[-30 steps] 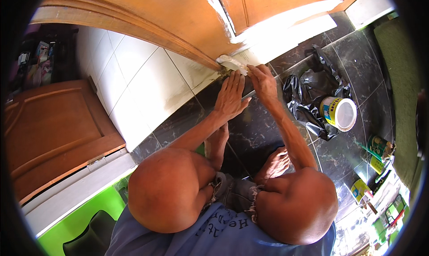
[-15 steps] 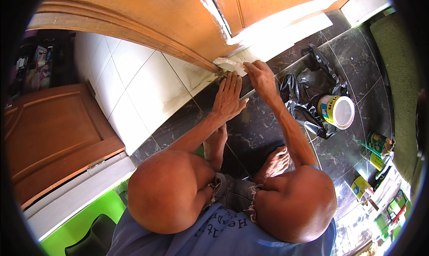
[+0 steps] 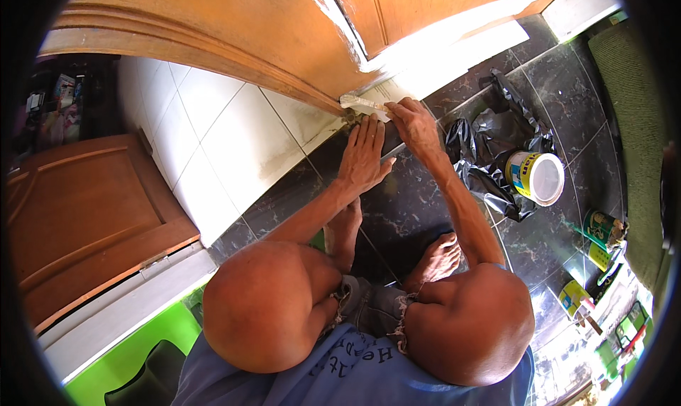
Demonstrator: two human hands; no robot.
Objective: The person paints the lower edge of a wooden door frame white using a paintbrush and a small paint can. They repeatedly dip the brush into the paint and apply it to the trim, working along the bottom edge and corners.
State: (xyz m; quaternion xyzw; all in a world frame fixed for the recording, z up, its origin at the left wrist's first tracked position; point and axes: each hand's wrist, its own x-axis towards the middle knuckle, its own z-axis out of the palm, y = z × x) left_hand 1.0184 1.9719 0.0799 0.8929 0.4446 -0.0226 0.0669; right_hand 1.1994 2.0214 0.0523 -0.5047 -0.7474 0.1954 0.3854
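My right hand is closed around the handle of a paintbrush with white on its head. The brush head is at the foot of the brown wooden door frame, by the corner of the white-tiled wall. My left hand lies flat, fingers stretched out, its fingertips just below the brush. A pale sheet-like piece shows between the brush and those fingertips; whether the left hand presses on it is hard to tell. Above my hands is the orange-brown door, its lower edge glaring white in the light.
Right of my hands, a paint tub with a whitish top stands by a crumpled black plastic bag on dark tiles. Farther right are a green can, a yellow-green can and a green mat. A brown wooden panel is at left.
The brush has shifted slightly and its angle has changed a little at the foot of the frame. My left hand stays in nearly the same place.
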